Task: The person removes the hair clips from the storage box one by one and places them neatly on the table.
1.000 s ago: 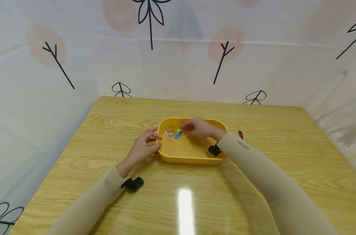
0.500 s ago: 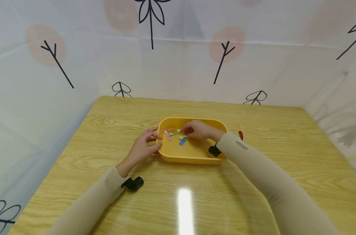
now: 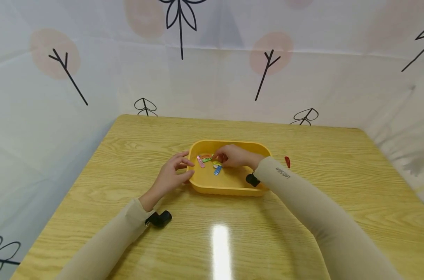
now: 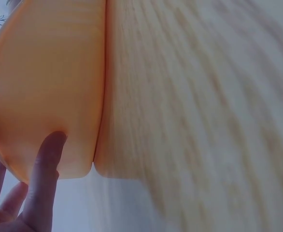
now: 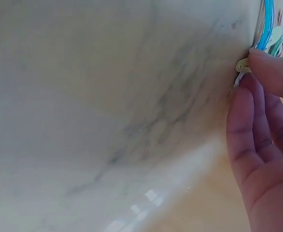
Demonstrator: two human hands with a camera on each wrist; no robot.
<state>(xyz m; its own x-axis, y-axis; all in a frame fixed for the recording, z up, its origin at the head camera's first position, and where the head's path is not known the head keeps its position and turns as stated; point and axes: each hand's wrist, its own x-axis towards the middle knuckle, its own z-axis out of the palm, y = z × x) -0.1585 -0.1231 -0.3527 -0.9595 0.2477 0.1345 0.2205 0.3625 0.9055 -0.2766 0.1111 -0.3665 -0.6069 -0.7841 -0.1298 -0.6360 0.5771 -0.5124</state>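
Several coloured snap hair clips lie in the yellow tray (image 3: 229,191), mostly in its left half. My right hand (image 3: 234,155) reaches into the tray; in the right wrist view its thumb and forefinger pinch the end of a pale yellow hair clip (image 5: 243,65). A blue hair clip (image 3: 217,170) lies just below these fingertips. Left of it are a pink hair clip (image 3: 200,161), a green hair clip (image 3: 206,160) and some orange. At the tray's left end rests my left hand (image 3: 169,173), fingers loosely spread, its thumb (image 4: 49,150) against the outer wall.
A red hair clip (image 3: 287,162) lies on the wooden table (image 3: 324,175) to the right of the tray. White patterned cloth (image 3: 212,85) hangs behind the table and along both sides.
The blue and yellow hair clips have shifted to the right and nearer, apart from the others. My right hand has moved slightly nearer and left. My left hand and the tray stay put.
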